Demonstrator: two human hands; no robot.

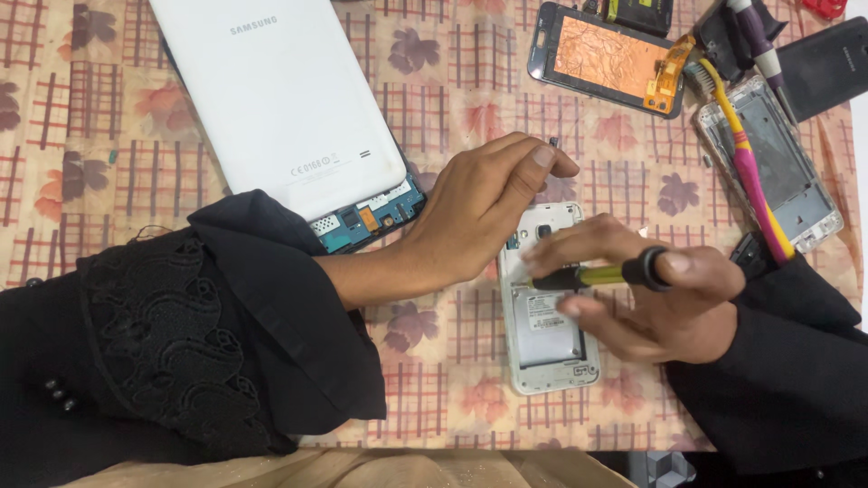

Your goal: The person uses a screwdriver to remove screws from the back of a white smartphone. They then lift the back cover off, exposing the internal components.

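Note:
A white phone (547, 348) lies face down on the patterned cloth with its back cover off, so the battery shows. My left hand (479, 212) rests on the phone's upper left edge, and its fingers pinch something very small that I cannot make out. My right hand (655, 294) holds a small screwdriver (601, 274) with a yellow shaft and black cap. Its tip points left at the phone's upper part.
A white tablet (280, 99) with exposed circuit board lies at upper left. At upper right lie a detached screen with orange flex cable (608, 56), a phone frame (778, 167) with a pink and yellow toothbrush (750, 176) across it, and a dark back cover (827, 63).

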